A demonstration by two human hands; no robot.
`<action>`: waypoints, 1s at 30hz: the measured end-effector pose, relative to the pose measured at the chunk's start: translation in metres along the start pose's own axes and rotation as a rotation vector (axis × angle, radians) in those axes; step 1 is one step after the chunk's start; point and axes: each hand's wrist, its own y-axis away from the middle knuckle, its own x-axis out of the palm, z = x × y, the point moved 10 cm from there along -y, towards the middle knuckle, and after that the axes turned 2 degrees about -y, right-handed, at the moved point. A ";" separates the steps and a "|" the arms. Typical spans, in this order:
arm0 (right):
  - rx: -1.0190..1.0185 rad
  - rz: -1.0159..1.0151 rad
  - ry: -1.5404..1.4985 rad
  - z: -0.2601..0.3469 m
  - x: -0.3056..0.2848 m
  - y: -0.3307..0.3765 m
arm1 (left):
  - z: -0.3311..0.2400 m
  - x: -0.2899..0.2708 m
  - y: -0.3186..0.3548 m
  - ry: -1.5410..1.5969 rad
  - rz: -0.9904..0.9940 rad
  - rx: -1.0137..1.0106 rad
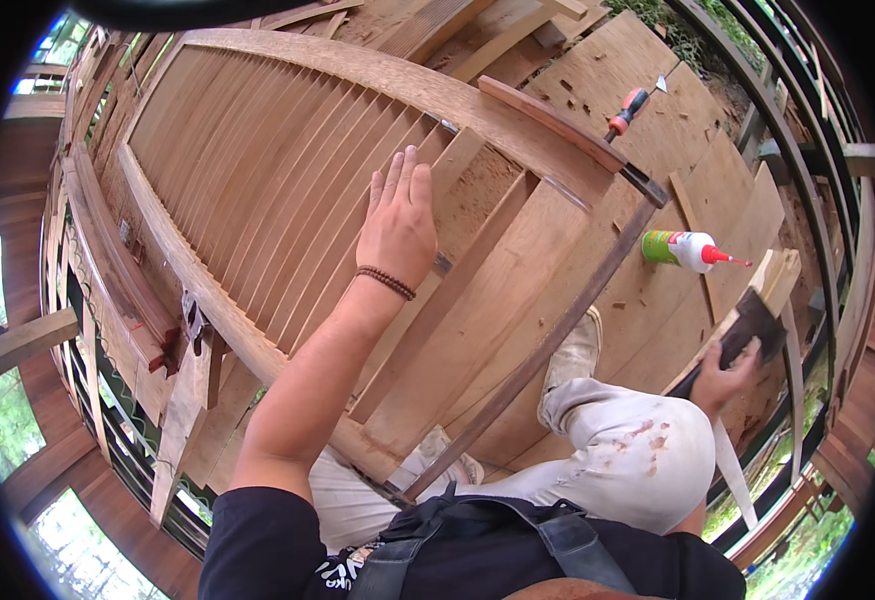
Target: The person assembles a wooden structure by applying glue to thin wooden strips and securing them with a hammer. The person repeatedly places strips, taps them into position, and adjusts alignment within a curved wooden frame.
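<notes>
Bent knee in pale trousers point(647, 455) lowest. Left hand point(397, 225) flat, fingers together, on louvred wooden shutter point(287, 170). Right hand point(722, 380) clamped on dark sanding block point(752, 325) against wooden strip point(777, 275). Glue bottle point(682, 248) nearby on boards.

This is an open-sided woodworking shop, raised among trees. Under the left hand point(397, 225) lies a large louvered wooden shutter point(257, 170) with many thin slats, set across timber supports. Beyond its fingertips, offcuts and planks point(477, 30) pile up. To the right of that hand, on the plank floor point(647, 300), lie a bottle of wood glue point(685, 249) and a red-handled chisel point(629, 110). A clamp point(193, 322) sits left of the forearm. Green foliage point(2, 425) shows past the railings point(807, 150).
</notes>
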 end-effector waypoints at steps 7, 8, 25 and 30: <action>0.260 0.339 0.044 -0.116 0.096 0.087 | 0.003 -0.002 -0.017 0.020 0.060 -0.087; 0.305 0.403 0.075 -0.116 0.106 0.098 | 0.004 -0.002 -0.026 0.027 0.072 -0.096; -0.313 0.312 -0.168 0.166 0.114 -0.007 | 0.010 0.023 -0.027 -0.050 0.118 -0.164; -0.758 0.649 -0.149 0.352 0.212 -0.036 | 0.008 0.014 -0.030 -0.073 0.148 -0.176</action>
